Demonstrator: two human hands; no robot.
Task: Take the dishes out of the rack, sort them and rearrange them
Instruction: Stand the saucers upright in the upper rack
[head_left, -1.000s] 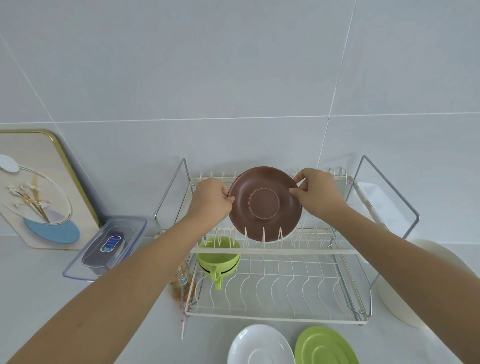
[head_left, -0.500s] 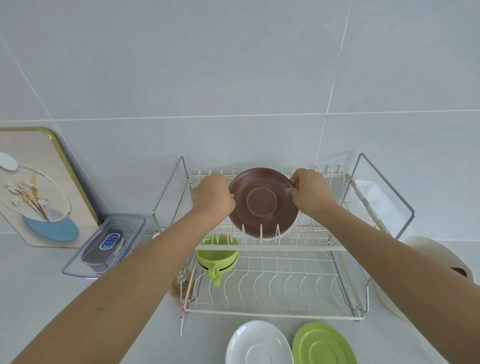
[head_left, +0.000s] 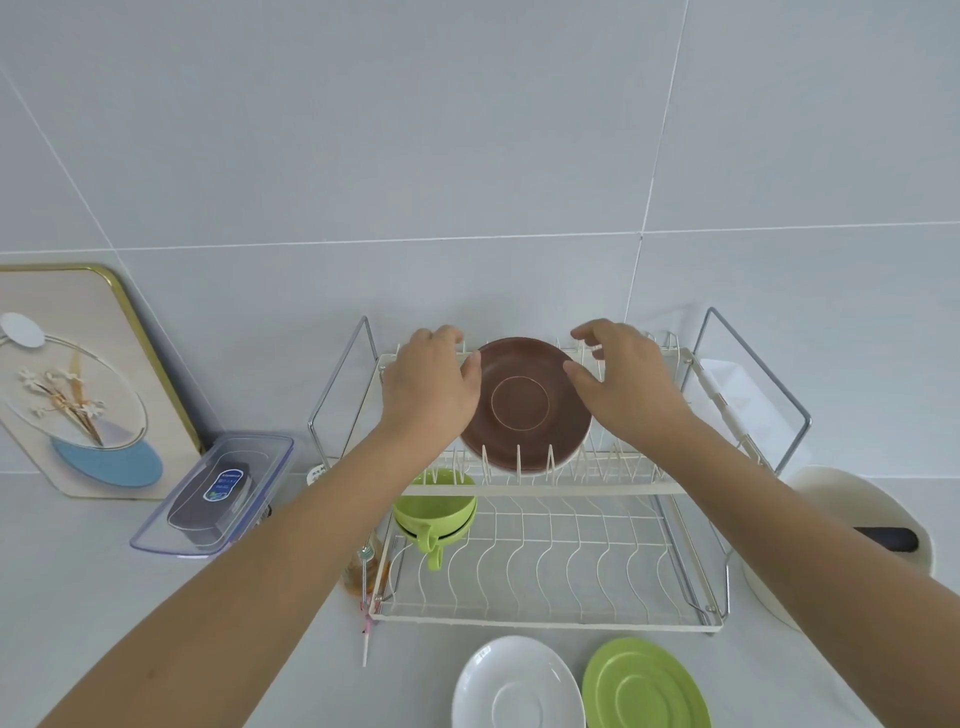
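Note:
A brown saucer (head_left: 524, 410) stands upright, underside toward me, in the slots of the upper tier of the white wire dish rack (head_left: 545, 488). My left hand (head_left: 428, 387) hovers at its left rim with the thumb beside the edge. My right hand (head_left: 623, 382) is at its right rim, fingers spread and loosened, thumb tip against the edge. Neither hand grips the saucer. Stacked green cups (head_left: 435, 512) sit on the lower tier at the left. A white saucer (head_left: 514, 688) and a green saucer (head_left: 644, 686) lie on the counter in front of the rack.
A clear lidded box (head_left: 218, 493) and a framed picture (head_left: 72, 384) stand at the left by the wall. A cream round container (head_left: 852, 540) is to the rack's right. A small bottle (head_left: 363, 566) and a thin stick (head_left: 366, 639) sit at the rack's front-left corner.
The saucer went down and back into the upper-tier slots. Both hands then loosened their grip on its rim and spread apart.

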